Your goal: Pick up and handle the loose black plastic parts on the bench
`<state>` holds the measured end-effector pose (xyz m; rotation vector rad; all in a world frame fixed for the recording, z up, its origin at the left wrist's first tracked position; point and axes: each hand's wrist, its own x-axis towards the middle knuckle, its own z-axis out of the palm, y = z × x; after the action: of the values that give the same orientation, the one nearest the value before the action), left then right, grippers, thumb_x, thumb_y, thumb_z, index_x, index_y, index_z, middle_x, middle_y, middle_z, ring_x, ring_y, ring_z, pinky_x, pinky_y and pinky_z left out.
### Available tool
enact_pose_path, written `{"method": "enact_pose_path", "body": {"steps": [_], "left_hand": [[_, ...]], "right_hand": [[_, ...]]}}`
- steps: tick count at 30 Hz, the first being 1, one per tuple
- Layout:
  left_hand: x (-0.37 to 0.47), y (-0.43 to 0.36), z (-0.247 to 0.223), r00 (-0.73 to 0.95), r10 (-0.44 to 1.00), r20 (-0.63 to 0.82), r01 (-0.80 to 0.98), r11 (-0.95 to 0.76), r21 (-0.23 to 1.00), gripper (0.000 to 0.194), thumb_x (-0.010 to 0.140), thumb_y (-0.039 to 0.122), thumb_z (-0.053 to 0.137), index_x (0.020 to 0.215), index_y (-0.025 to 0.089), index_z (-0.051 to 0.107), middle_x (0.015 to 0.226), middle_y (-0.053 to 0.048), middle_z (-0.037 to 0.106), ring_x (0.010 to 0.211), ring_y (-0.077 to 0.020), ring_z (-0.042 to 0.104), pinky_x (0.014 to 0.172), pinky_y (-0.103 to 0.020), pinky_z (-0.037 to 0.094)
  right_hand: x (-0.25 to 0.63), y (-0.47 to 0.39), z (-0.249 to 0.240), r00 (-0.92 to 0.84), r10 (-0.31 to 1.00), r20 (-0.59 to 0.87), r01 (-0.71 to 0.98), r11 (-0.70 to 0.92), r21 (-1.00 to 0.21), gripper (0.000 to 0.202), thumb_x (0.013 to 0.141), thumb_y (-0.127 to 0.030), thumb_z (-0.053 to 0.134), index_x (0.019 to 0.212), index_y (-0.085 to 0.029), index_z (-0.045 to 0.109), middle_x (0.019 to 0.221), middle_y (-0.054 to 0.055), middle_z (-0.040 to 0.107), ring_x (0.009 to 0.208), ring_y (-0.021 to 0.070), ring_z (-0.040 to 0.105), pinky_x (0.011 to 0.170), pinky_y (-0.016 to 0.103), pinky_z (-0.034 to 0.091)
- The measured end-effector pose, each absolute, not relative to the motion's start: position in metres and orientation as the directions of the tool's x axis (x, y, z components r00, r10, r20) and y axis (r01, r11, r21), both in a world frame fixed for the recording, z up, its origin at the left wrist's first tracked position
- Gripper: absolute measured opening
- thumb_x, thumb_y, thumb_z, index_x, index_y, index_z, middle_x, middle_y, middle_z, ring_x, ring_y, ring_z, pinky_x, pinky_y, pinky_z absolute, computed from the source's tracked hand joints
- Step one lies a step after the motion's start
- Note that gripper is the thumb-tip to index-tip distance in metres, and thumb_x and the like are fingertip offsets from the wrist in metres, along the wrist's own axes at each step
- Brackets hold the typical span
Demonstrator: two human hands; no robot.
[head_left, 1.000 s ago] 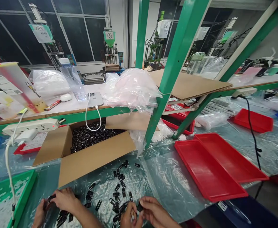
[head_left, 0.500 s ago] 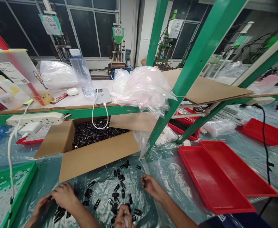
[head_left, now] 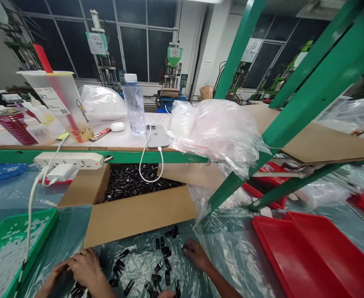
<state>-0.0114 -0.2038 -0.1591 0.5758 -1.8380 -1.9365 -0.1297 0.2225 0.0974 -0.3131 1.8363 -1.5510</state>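
Note:
Several small black plastic parts (head_left: 165, 265) lie scattered on the clear plastic sheet before me. My right hand (head_left: 196, 253) reaches forward into the pile, its fingertips pinched on one black part at the pile's right edge. Only the knuckles of my left hand (head_left: 166, 294) show at the bottom edge, so its hold is hidden. An open cardboard box (head_left: 138, 215) full of the same black parts stands just behind the pile. To my left, a co-worker's two hands (head_left: 82, 269) rest on more black parts.
Two red trays (head_left: 312, 256) lie to the right and a green tray (head_left: 42, 231) with white bits to the left. A green shelf post (head_left: 231, 188) slants down behind the pile. The shelf above holds a charging phone (head_left: 157, 135), a water bottle (head_left: 133, 103), plastic bags and a power strip (head_left: 68, 159).
My right hand left my left hand and reached forward to the pile's right edge. The view swung right and my left hand slid almost out of frame. The co-worker's hands stayed put.

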Motion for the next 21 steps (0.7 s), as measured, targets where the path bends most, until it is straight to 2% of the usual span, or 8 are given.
{"method": "enact_pose_path", "body": {"steps": [2,4,6,8,11,14,17,21], "left_hand": [[-0.013,-0.201,-0.152,-0.843,-0.538,-0.007,0.051,-0.092,0.994,0.03,0.05,0.023,0.088,0.067,0.028,0.064,0.058,0.002,0.062,0.059,-0.0236,0.064,0.043,-0.032,0.055],[-0.017,-0.195,-0.14,-0.868,-0.494,-0.048,0.045,-0.175,0.984,0.025,0.054,0.019,0.082,0.064,0.026,0.06,0.052,0.003,0.056,0.051,-0.0214,0.061,0.037,-0.027,0.049],[-0.022,-0.186,-0.127,-0.898,-0.417,-0.142,-0.013,-0.297,0.955,0.026,0.062,0.029,0.079,0.061,0.023,0.053,0.049,0.004,0.049,0.043,-0.018,0.055,0.034,-0.023,0.04],[-0.026,-0.173,-0.114,-0.916,-0.346,-0.202,-0.063,-0.374,0.925,0.036,0.064,0.041,0.076,0.06,0.022,0.046,0.047,0.005,0.042,0.036,-0.0139,0.047,0.032,-0.02,0.031],[-0.026,-0.155,-0.097,-0.919,-0.329,-0.219,-0.076,-0.397,0.915,0.042,0.062,0.054,0.075,0.062,0.024,0.045,0.048,0.005,0.038,0.037,-0.0148,0.045,0.033,-0.023,0.031],[-0.021,-0.142,-0.083,-0.909,-0.33,-0.255,-0.11,-0.4,0.91,0.044,0.059,0.061,0.074,0.064,0.027,0.047,0.049,0.004,0.036,0.041,-0.0188,0.047,0.035,-0.031,0.038],[-0.016,-0.136,-0.074,-0.885,-0.342,-0.316,-0.158,-0.418,0.894,0.046,0.056,0.065,0.076,0.064,0.029,0.048,0.049,0.004,0.03,0.038,-0.018,0.042,0.036,-0.034,0.041],[-0.018,-0.14,-0.072,-0.888,-0.355,-0.291,-0.113,-0.444,0.889,0.046,0.055,0.07,0.075,0.071,0.033,0.053,0.051,0.003,0.031,0.041,-0.0211,0.048,0.036,-0.035,0.042]], "right_hand": [[-0.134,0.298,0.064,-0.763,-0.513,-0.393,0.286,0.277,-0.917,0.043,0.06,-0.059,0.076,0.057,-0.021,0.054,0.055,-0.004,0.053,0.064,0.0185,0.054,0.067,0.032,0.041],[-0.119,0.351,0.028,-0.751,-0.495,-0.437,0.343,0.274,-0.899,0.045,0.059,-0.064,0.072,0.066,-0.022,0.059,0.055,-0.004,0.051,0.055,0.0148,0.045,0.059,0.029,0.035],[-0.094,0.378,0.002,-0.73,-0.522,-0.441,0.376,0.232,-0.897,0.043,0.065,-0.063,0.07,0.078,-0.022,0.065,0.061,-0.003,0.054,0.054,0.014,0.045,0.056,0.028,0.034],[-0.071,0.39,-0.011,-0.738,-0.536,-0.41,0.368,0.189,-0.91,0.038,0.071,-0.06,0.069,0.086,-0.024,0.068,0.069,-0.001,0.057,0.059,0.0164,0.052,0.059,0.029,0.04],[-0.055,0.385,-0.006,-0.786,-0.494,-0.372,0.324,0.183,-0.928,0.036,0.074,-0.058,0.069,0.089,-0.025,0.07,0.076,0.001,0.06,0.071,0.0209,0.059,0.068,0.033,0.047],[-0.058,0.32,0.015,-0.802,-0.513,-0.306,0.232,0.204,-0.951,0.037,0.072,-0.06,0.068,0.085,-0.025,0.07,0.074,0.002,0.061,0.075,0.0242,0.062,0.069,0.037,0.049],[-0.071,0.192,0.033,-0.817,-0.547,-0.184,0.065,0.23,-0.971,0.031,0.071,-0.059,0.065,0.075,-0.029,0.069,0.069,0.004,0.062,0.079,0.0296,0.064,0.067,0.042,0.049],[-0.083,0.04,0.026,-0.765,-0.633,-0.117,-0.048,0.237,-0.97,0.018,0.069,-0.049,0.066,0.069,-0.031,0.065,0.077,0.001,0.069,0.097,0.0334,0.065,0.083,0.045,0.047]]}}
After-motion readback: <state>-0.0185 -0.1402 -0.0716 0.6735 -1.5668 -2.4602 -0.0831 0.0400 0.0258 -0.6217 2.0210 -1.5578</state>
